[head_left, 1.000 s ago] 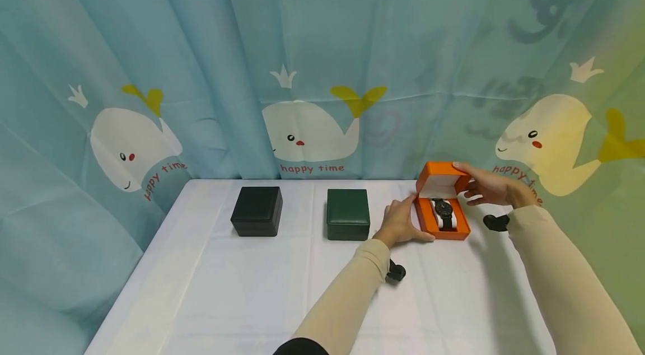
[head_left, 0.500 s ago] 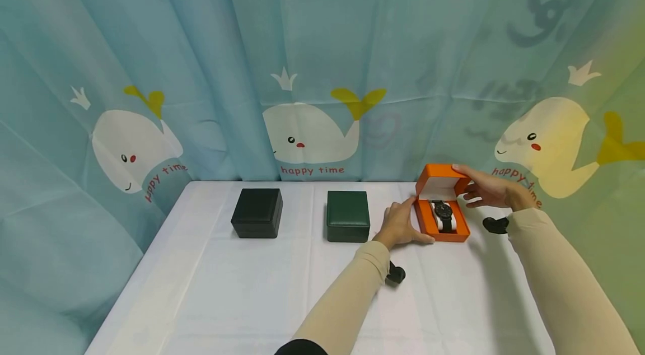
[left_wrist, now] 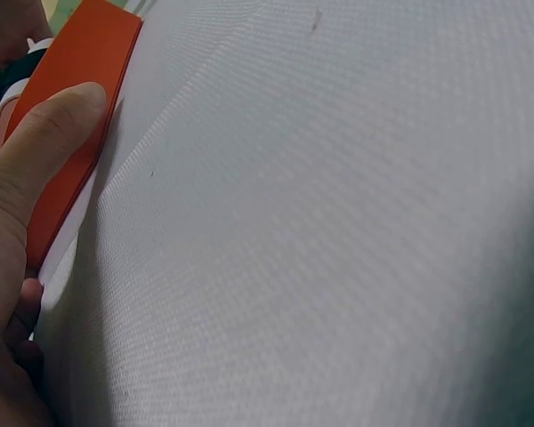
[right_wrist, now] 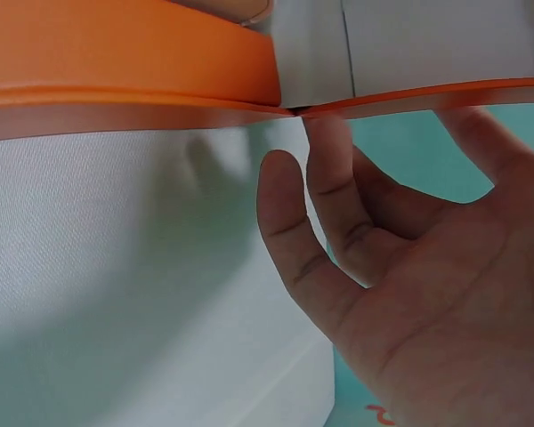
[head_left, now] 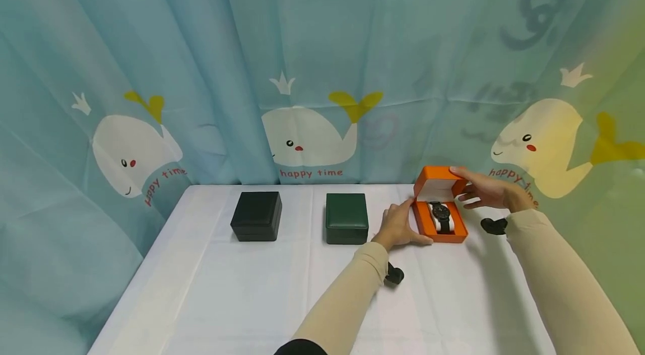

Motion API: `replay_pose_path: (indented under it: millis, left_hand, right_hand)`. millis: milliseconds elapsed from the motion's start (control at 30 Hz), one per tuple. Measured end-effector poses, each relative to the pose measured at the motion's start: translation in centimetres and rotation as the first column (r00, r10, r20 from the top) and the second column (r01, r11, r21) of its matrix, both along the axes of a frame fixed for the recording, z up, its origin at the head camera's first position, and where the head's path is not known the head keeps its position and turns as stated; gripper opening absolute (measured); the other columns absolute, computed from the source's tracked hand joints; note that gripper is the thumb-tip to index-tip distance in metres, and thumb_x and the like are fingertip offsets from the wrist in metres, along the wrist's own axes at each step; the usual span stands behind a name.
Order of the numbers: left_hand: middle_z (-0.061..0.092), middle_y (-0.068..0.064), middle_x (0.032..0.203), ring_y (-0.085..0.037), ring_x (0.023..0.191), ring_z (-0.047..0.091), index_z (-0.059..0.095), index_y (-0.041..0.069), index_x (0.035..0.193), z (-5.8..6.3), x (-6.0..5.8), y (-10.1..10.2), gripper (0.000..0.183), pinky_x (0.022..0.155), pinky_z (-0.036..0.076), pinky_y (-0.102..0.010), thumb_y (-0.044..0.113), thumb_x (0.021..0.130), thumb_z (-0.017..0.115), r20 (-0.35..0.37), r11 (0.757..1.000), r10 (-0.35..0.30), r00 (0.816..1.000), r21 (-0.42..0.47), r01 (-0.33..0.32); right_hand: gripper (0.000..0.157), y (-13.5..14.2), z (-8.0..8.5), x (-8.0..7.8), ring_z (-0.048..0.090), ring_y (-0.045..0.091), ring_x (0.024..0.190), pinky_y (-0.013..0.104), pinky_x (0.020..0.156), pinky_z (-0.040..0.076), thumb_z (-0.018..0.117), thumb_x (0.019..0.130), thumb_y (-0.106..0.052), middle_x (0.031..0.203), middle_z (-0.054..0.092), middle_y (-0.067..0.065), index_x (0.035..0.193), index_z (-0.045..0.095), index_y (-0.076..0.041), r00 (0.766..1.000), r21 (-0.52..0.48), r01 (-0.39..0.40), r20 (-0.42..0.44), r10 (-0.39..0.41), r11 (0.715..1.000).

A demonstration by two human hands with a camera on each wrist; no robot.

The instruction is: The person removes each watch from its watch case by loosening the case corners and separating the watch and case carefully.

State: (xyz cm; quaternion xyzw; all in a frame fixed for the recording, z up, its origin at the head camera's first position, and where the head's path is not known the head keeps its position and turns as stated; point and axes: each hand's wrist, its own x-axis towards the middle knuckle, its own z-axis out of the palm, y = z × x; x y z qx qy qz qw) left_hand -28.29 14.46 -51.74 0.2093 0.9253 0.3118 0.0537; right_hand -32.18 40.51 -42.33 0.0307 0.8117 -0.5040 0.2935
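Observation:
An orange watch box stands at the table's right with its lid raised, showing a white lining. Inside, a black wristwatch sits round a white cushion. My left hand holds the base at its left side; in the left wrist view its thumb presses the orange front wall. At the lid's right edge is my right hand, gripping it between thumb and fingers. The right wrist view shows that hand from the palm side, some fingertips hidden behind the lid.
A closed green box stands left of my left hand, and a closed black box farther left. All rest on a white tablecloth. A blue-green curtain with whale prints hangs right behind the table.
Both hands keep their hold on the orange box and its raised lid. The head view has shifted slightly, so the whole scene sits a little lower.

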Motion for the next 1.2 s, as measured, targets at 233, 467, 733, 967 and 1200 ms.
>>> replay_pose_path:
  millis: [233,467,733,967,1200]
  left_hand:
    - [0.054,0.011,0.147,-0.011,0.117,0.050,0.038,0.024,0.159,-0.3,0.4,-0.2,0.115,0.100,0.039,-0.024,0.056,0.064,0.095,-0.010,1.000,-0.009,1.000,0.003,0.009]
    - [0.055,0.009,0.145,-0.012,0.117,0.050,0.040,0.023,0.159,-0.3,0.5,-0.4,0.114,0.100,0.040,-0.025,0.055,0.064,0.095,0.003,1.000,0.007,1.000,0.019,-0.007]
    - [0.056,0.009,0.145,-0.011,0.116,0.050,0.040,0.023,0.159,-0.3,0.5,-0.4,0.115,0.099,0.039,-0.024,0.056,0.063,0.095,-0.007,1.000,0.004,1.000,0.012,-0.004]
    - [0.055,0.009,0.146,-0.011,0.117,0.051,0.040,0.022,0.159,-0.2,0.3,-0.2,0.115,0.099,0.038,-0.024,0.057,0.064,0.094,-0.039,1.000,-0.009,0.999,-0.004,0.009]
    - [0.055,0.009,0.146,-0.010,0.115,0.050,0.040,0.021,0.159,0.0,0.2,-0.1,0.115,0.098,0.039,-0.023,0.056,0.064,0.095,-0.031,1.000,-0.010,0.999,0.012,0.010]
  right_hand:
    - [0.081,0.0,-0.1,0.8,0.051,0.036,0.124,0.055,0.105,0.047,0.039,0.106,-0.059,0.142,0.039,0.027,0.151,0.023,0.006,0.999,-0.037,-0.005,-0.049,0.003,0.999]
    - [0.089,0.0,0.2,2.3,0.037,0.054,0.139,0.059,0.106,0.045,0.037,0.109,-0.052,0.157,0.023,0.039,0.161,-0.016,-0.003,0.996,-0.069,-0.051,-0.080,0.045,0.996]
    - [0.088,0.8,0.0,3.6,0.034,0.057,0.141,0.058,0.103,0.048,0.037,0.110,-0.050,0.159,0.022,0.040,0.160,-0.025,-0.012,0.993,-0.082,-0.058,-0.103,0.049,0.995]
    - [0.085,1.3,0.0,4.8,0.040,0.056,0.138,0.058,0.102,0.049,0.038,0.111,-0.045,0.158,0.024,0.040,0.161,-0.022,-0.011,0.992,-0.092,-0.049,-0.119,0.038,0.995]
    - [0.081,1.8,-0.2,5.5,0.046,0.053,0.134,0.057,0.099,0.051,0.039,0.112,-0.041,0.158,0.022,0.041,0.163,-0.016,-0.012,0.993,-0.141,-0.046,-0.116,0.030,0.989]
